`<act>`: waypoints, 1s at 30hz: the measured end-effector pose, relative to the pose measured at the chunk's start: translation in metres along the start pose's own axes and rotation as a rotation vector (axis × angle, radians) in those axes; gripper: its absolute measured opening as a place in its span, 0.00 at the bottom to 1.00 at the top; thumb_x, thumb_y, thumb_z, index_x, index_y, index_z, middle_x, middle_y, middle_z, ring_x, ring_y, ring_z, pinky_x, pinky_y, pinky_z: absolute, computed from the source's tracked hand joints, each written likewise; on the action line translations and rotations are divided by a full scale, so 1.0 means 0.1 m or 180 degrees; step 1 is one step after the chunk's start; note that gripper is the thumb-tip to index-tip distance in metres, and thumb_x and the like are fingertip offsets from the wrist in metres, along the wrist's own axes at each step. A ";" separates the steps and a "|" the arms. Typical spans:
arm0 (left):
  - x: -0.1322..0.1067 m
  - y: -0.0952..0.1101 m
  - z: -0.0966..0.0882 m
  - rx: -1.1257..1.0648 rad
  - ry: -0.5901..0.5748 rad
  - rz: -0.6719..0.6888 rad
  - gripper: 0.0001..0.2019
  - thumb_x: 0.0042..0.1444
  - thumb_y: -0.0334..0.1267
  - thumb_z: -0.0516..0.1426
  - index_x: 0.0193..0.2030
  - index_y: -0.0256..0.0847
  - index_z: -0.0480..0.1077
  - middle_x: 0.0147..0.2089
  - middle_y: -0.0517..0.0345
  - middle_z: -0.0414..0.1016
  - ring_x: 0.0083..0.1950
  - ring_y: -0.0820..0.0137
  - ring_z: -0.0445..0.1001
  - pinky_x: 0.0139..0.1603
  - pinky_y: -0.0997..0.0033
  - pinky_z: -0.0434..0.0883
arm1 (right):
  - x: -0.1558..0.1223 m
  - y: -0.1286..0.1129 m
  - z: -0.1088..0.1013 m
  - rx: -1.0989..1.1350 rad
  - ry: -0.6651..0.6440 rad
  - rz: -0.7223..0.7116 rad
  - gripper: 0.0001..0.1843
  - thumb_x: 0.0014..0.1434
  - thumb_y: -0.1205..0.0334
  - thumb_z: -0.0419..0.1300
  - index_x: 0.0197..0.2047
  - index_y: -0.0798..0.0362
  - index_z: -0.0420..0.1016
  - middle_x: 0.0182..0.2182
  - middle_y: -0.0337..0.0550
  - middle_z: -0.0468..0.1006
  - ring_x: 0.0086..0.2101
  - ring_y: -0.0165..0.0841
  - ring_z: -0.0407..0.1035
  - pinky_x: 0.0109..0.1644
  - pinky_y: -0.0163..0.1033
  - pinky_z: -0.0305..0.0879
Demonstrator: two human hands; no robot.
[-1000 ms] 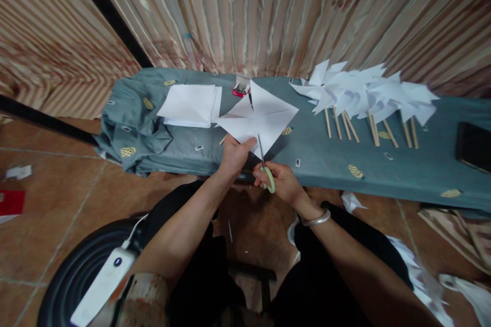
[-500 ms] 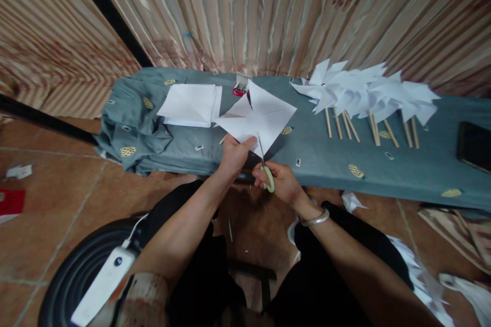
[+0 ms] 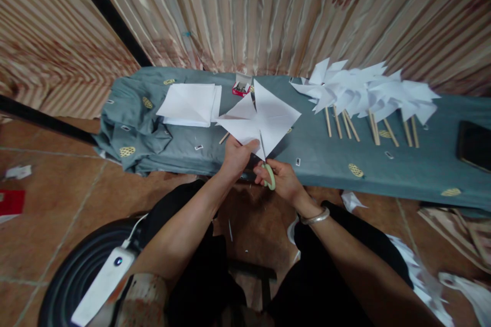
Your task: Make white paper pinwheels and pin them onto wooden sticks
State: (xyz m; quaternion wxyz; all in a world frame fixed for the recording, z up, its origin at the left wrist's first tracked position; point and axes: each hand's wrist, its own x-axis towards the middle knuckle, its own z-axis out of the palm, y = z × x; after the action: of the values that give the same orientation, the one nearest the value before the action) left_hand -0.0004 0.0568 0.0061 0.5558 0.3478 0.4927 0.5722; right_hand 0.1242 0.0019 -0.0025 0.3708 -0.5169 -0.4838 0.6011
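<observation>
My left hand (image 3: 238,155) pinches a white sheet of paper (image 3: 276,116) near its lower left side, thumb on top. The sheet has slits running inward from its corners. My right hand (image 3: 283,178) is closed round the pale green handles of a pair of scissors (image 3: 270,177). Their blades lie at the sheet's near corner, along a cut pointing to the middle. Part of the scissors is hidden by my fingers and the paper. A stack of white paper squares (image 3: 187,104) lies left of the held sheet.
Several white paper pinwheels (image 3: 368,87) on wooden sticks lie to the right on the cloth-covered bench (image 3: 326,163). A small red box (image 3: 241,89) stands behind the sheet. A dark phone-like object (image 3: 474,145) is at the far right; a white power strip (image 3: 103,286) is lower left.
The held sheet has shifted slightly right and toward me, with both hands moving a little along with it. The stack, red box and pinwheels stay where they were.
</observation>
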 end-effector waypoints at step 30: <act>-0.06 0.04 0.01 0.0093 -0.0176 -0.0157 0.09 0.35 0.35 0.62 0.26 0.39 0.68 0.23 0.65 0.70 0.24 0.75 0.65 0.27 0.74 0.63 | 0.03 -0.04 -0.01 0.0053 0.0092 0.0039 0.25 0.41 0.39 0.70 0.23 0.54 0.72 0.17 0.36 0.74 0.19 0.24 0.63 0.23 0.31 0.59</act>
State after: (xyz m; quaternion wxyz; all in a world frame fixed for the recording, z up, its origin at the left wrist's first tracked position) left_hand 0.0005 0.0513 0.0116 0.5781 0.3593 0.4938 0.5412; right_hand 0.1241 0.0054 0.0003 0.3783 -0.5255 -0.4701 0.5998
